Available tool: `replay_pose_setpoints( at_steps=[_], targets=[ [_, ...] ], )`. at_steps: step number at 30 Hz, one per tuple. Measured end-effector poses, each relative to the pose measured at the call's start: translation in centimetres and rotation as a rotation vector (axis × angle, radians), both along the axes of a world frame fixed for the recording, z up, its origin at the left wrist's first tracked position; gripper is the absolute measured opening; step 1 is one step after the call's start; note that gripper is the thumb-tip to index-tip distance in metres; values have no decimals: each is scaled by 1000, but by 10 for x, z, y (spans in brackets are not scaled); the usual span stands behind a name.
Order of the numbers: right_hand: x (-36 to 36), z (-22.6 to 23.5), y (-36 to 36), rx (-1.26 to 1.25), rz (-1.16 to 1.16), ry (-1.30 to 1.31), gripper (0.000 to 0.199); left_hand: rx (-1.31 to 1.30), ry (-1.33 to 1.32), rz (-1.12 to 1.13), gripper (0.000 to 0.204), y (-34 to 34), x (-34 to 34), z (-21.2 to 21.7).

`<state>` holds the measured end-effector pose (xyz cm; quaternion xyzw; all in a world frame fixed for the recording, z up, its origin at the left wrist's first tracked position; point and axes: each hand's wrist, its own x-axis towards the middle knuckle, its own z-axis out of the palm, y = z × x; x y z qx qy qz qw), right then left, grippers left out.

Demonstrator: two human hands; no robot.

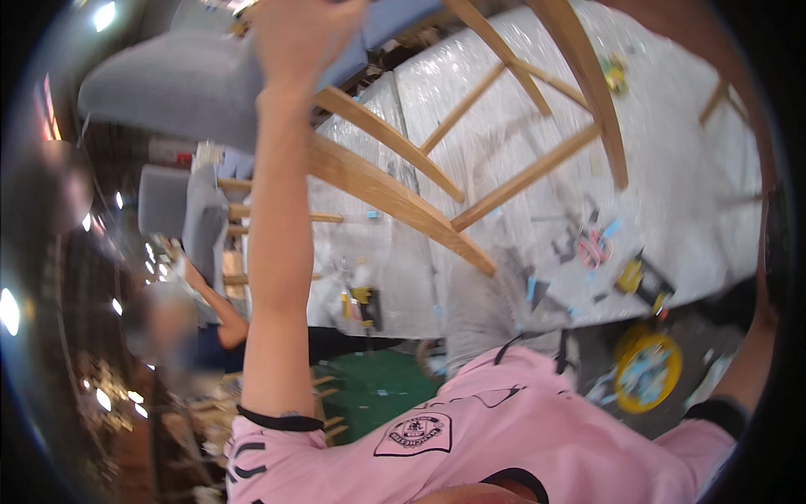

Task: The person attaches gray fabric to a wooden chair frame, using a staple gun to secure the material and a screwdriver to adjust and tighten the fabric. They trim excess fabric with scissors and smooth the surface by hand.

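Note:
An upholstered chair (172,92) with a grey padded back and pale wooden legs is tipped over the wrapped table in front of me. My left arm reaches straight up, and my left hand (304,38) is at the chair where the grey padding meets the bluish seat. Its fingers look curled on the chair, though they are blurred and partly cut off by the upper edge. Along the right rim runs my right arm (751,357), dark and bent by the lens. My right hand cannot be made out there.
Plastic film covers the table (672,181). Scissors (594,248), yellow-black power tools (645,281) and scraps lie near its front edge. A yellow round tub (648,370) stands below. At left, another person's arm (220,307) reaches toward another grey chair (201,218).

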<state>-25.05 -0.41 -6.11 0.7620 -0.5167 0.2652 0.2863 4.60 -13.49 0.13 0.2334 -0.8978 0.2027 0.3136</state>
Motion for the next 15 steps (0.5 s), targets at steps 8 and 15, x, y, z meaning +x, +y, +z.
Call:
replay_pose_setpoints(
  at_steps=[8,15],
  targets=[
    [-13,59,-20,130,68,180,27,-27,9,75,53,-12,-7,-11],
    [16,147,-23,962,4,-119,42,-140,79,249,53,-6,-5,-28]
  ],
)
